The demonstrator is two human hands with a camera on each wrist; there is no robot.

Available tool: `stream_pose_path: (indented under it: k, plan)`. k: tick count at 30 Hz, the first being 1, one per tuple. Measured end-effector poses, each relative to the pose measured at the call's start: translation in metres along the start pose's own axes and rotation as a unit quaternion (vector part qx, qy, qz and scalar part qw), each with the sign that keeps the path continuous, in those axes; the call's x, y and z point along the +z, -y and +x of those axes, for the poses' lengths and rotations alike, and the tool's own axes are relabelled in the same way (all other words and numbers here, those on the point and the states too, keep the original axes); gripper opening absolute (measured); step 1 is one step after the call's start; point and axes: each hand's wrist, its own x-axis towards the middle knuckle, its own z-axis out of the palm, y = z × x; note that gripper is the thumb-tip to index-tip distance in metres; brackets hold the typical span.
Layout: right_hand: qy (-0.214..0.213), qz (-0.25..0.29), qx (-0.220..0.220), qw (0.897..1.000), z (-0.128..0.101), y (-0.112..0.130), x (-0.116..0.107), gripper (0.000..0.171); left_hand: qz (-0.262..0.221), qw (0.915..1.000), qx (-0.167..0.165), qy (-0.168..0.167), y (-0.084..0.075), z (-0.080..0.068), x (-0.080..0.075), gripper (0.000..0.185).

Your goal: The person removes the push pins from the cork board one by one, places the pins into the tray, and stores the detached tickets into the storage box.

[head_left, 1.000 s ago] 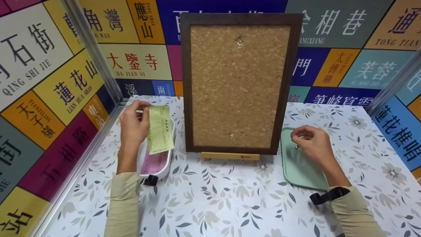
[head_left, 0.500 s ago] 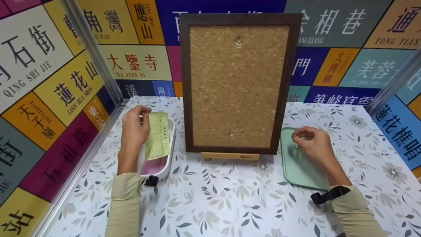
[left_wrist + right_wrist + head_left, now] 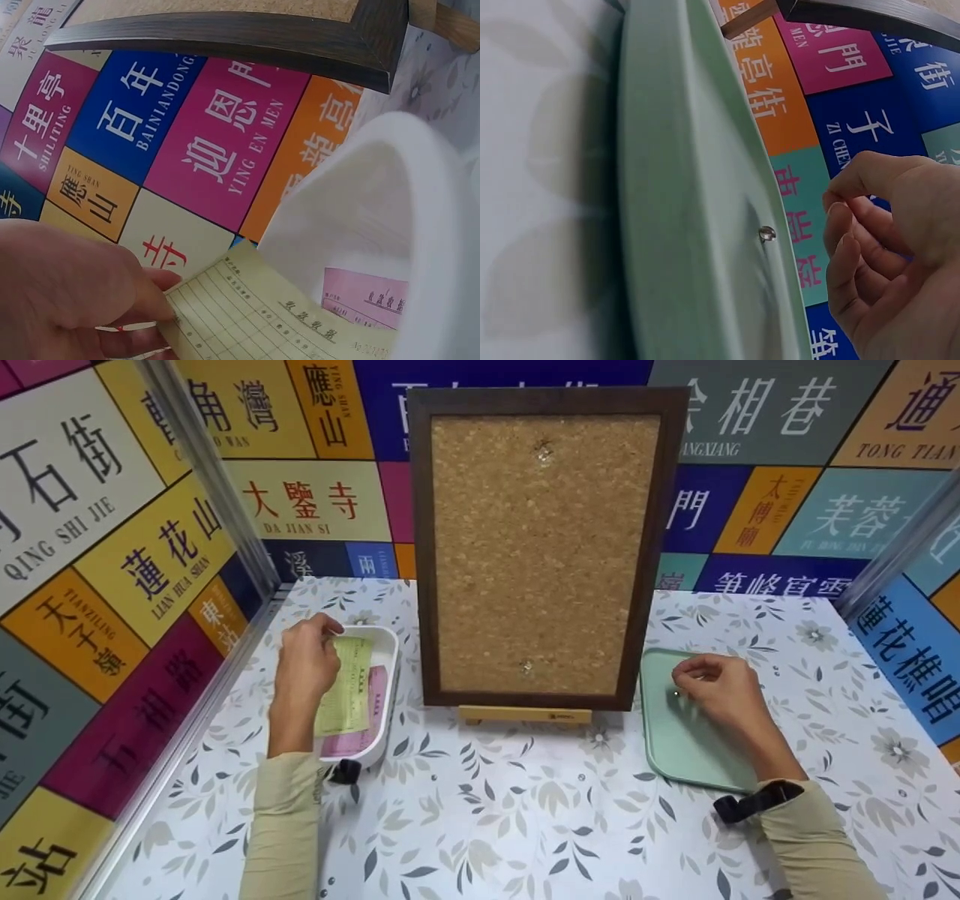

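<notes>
Over the white tray [image 3: 393, 660] at the left, my left hand [image 3: 306, 660] pinches the edge of a yellow-green receipt slip [image 3: 349, 682]. A pink receipt slip [image 3: 360, 742] lies in the tray, partly under the yellow-green one. My right hand [image 3: 720, 690] hovers over the green tray [image 3: 690, 750], fingers loosely curled, with nothing visible between them in the right wrist view. A small shiny pin [image 3: 766, 234] lies in that tray, apart from the fingertips.
A cork board [image 3: 540, 555] in a dark frame stands upright between the trays on a wooden stand [image 3: 525, 715]. Shiny clear pins [image 3: 543, 453] sit on the board near its top and bottom. A sign-patterned wall [image 3: 315, 502] rises behind the table.
My left hand has moved down, lowering the yellow-green receipt slip from above the white tray into it, over the pink slip. The right hand has barely shifted.
</notes>
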Motion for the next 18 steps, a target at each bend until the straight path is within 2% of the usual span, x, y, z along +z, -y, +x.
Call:
stream_pose_path:
  k: [3, 9, 12, 18]
  plan:
    - [0.014, -0.012, -0.003, 1.0, 0.0, -0.005, -0.002, 0.014, 0.012, 0.9995, -0.009, 0.027, 0.001, -0.002, 0.0, 0.03]
    - [0.032, -0.031, -0.006, 0.999, 0.0, -0.01, -0.004, 0.016, 0.037, 0.9936, -0.051, 0.094, 0.002, -0.006, -0.002, 0.034]
    - [0.059, -0.029, 0.005, 0.998, 0.0, -0.011, -0.005, 0.02, 0.047, 0.9907, -0.064, 0.111, 0.002, -0.006, -0.003, 0.035]
    - [0.12, -0.033, 0.042, 0.991, 0.0, -0.016, -0.012, 0.022, 0.049, 0.9881, -0.078, 0.123, 0.002, -0.006, -0.003, 0.036]
